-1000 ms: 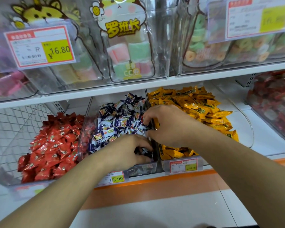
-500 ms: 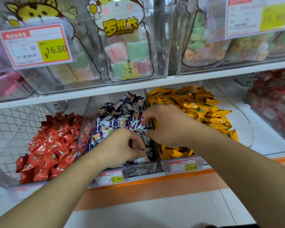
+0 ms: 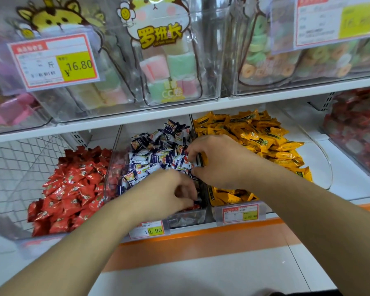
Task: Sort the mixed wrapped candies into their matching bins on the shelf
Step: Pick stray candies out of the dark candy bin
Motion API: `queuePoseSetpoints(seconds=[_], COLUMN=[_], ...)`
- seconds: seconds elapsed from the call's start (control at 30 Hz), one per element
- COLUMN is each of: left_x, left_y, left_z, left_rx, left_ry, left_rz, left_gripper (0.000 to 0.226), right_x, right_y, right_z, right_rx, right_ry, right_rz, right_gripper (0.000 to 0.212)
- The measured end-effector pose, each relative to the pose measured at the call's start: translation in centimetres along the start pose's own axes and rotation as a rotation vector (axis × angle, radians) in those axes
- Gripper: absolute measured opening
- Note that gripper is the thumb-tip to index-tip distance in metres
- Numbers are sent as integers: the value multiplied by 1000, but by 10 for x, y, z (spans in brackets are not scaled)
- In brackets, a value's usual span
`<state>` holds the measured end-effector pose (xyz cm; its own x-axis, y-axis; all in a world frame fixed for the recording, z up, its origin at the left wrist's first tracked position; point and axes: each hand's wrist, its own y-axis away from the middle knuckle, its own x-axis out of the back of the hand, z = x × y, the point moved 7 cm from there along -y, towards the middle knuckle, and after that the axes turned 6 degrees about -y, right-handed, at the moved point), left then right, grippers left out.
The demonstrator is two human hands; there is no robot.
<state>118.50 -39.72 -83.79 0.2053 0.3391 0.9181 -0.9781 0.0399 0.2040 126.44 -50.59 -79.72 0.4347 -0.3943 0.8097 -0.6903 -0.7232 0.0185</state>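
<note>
A head-worn camera looks down at a shop shelf [image 3: 137,116] of clear candy bins, with two bare forearms reaching in from below.

On the lower level, far left, a wire mesh panel [image 3: 15,167] stands beside a heap of red candies [image 3: 73,189]. Next to it is the middle bin [image 3: 188,218], piled with blue-and-white candies [image 3: 156,154]. A price tag [image 3: 146,230] reading 19.90 hangs on its front edge.

The left hand [image 3: 167,193] sits low at the front of the middle bin, fingers curled inward with the thumb closing toward them. A small red wrapper [image 3: 195,207] shows just under the fingertips; whether the hand actually pinches it cannot be told.

The right hand [image 3: 218,161] is just above and to the right, nearly touching the left hand. Its fingers are bent and pinch at candies along the divider between the middle bin and the next one; the exact piece is hidden among the wrappers.

Right of the divider lies a mound of yellow candies [image 3: 263,137], with a second tag [image 3: 240,213] on the front. At the far right, another clear bin holds blurred red sweets [image 3: 357,129].

On the upper level, from left: pink items [image 3: 6,114], a 16.80 tag [image 3: 56,60], bins with cartoon animal stickers holding pastel marshmallows [image 3: 171,69], then ring-shaped gummies [image 3: 276,65] behind a blurred tag [image 3: 338,20].

Below the shelf runs an orange strip [image 3: 201,244] above a white floor [image 3: 201,280].
</note>
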Motion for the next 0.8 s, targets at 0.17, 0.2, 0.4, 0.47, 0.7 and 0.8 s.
queuePoseSetpoints(seconds=[0.17,0.2,0.4,0.47,0.7,0.8], left_x=[-18,-20,-26,-28,-25,-15], left_y=[-14,-16,-23,-27,-30,-23], left_z=[-10,-12,-18,-15,-8,-11], left_rx=[47,52,41,21,-1,24], left_ry=[-19,-18,-23,-87,-146,-48], left_rz=[-98,-115,-144,-147,-101,-27], left_gripper=[18,20,32,33,17,13], right_x=[-1,-1,-1,-1,-2,-2], right_y=[-1,-1,-2,-2,-2,-2], right_z=[2,2,3,2,3,3], right_rx=[9,6,-2,0,8,4], right_ry=[-13,-17,-14,-2,-12,-8], right_rz=[5,6,-7,-6,-2,0], right_gripper=[22,22,26,27,26,26])
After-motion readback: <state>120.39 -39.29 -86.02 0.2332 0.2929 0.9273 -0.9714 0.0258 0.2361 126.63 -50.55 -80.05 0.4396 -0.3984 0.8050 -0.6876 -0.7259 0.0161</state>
